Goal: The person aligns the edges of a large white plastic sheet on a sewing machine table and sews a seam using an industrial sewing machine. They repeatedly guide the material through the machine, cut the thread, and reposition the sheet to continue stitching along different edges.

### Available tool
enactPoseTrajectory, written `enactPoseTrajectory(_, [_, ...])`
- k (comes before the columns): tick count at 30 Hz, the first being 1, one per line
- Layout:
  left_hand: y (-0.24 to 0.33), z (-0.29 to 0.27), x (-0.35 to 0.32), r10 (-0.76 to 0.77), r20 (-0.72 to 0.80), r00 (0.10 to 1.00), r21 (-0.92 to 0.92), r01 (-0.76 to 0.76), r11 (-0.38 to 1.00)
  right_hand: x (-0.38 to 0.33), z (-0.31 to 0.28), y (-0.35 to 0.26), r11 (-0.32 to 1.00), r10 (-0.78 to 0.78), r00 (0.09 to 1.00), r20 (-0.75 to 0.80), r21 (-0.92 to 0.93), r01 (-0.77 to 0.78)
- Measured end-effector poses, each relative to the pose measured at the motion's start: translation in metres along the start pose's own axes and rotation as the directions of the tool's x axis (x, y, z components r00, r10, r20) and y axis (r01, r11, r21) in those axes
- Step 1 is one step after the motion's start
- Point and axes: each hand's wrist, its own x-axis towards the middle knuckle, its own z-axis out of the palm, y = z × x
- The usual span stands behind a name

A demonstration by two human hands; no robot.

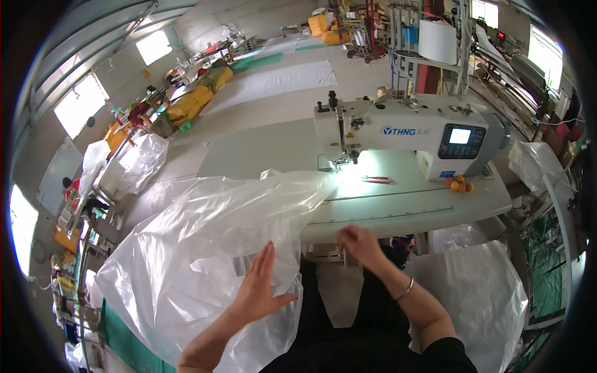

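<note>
— Where is the plastic sheet (205,248) relative to the sewing machine (404,133)?

— In front of the machine and to its left. One end lies on the table (410,205) just short of the needle (341,140); the rest spills off the table's near edge toward the person's lap.

— And the hands?

— The left hand (261,286) lies flat on the sheet, fingers straight and close together, thumb out to the side. The right hand (360,242) is at the table's near edge, in front of the machine, fingers curled down; whether it pinches anything I cannot tell. A bangle (405,290) sits on that wrist.

— Anything else near the machine?

— Small scissors (377,179) lie on the table just in front of it, and a few little orange balls (460,184) sit below its screen (460,136). A white bag (479,298) hangs to the right, below the table.
</note>
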Motion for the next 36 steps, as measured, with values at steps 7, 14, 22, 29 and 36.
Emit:
enactPoseTrajectory(7, [0.001, 0.031, -0.003, 0.398, 0.353, 0.847, -0.132, -0.376, 0.917, 0.125, -0.053, 0.022, 0.749, -0.384, 0.864, -0.325, -0.658, 0.085])
enactPoseTrajectory(14, [0.023, 0.121, -0.035, 0.154, 0.879, 0.451, -0.142, -0.06, 0.988, 0.179, -0.057, 0.032, 0.604, -0.232, 0.949, -0.215, -0.797, -0.032])
enactPoseTrajectory(22, [0.048, 0.063, -0.008, 0.037, 0.504, 0.863, -0.339, 0.158, 0.928, 0.112, -0.035, 0.005, 0.805, -0.495, 0.733, -0.467, -0.564, 0.184])
enactPoseTrajectory(29, [-0.085, -0.047, 0.035, 0.033, -0.041, 0.999, 0.764, 0.01, 0.645, -0.05, 0.028, 0.014, 0.541, -0.249, 0.826, 0.505, -0.635, 0.552])
enactPoseTrajectory(36, [-0.081, -0.108, 0.042, -0.543, 0.138, 0.828, -0.379, 0.551, 0.744, -0.085, -0.014, 0.066, 0.797, 0.065, 0.874, 0.481, -0.552, 0.245])
